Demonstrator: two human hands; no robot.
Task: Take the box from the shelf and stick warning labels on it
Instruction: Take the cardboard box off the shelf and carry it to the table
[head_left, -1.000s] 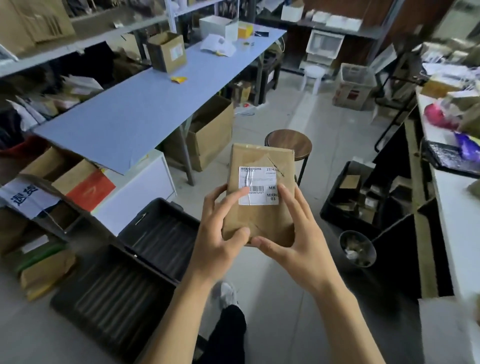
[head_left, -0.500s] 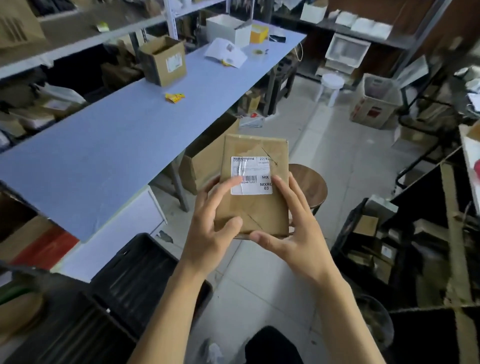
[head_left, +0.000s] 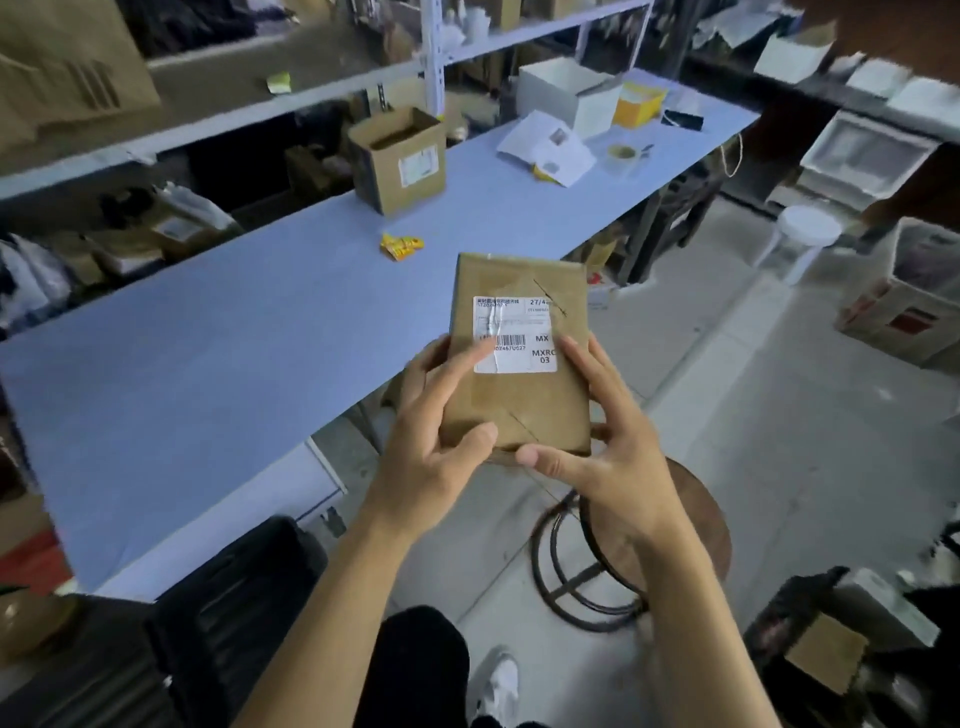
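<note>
Your left hand and right hand both clasp the brown box, thumbs along its near edge, fingers curled beneath. You hold it above the blue desk's edge; yellow stickers lie at 11 o'clock.

Flat brown cardboard box, taped, face up, tilted slightly; white shipping label with barcode, creased. Held in air at tabletop edge.

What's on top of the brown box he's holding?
A white shipping label with a barcode, clear tape across it. The left hand covers the label's lower left corner; the right hand hides the brown box's right edge.
</note>
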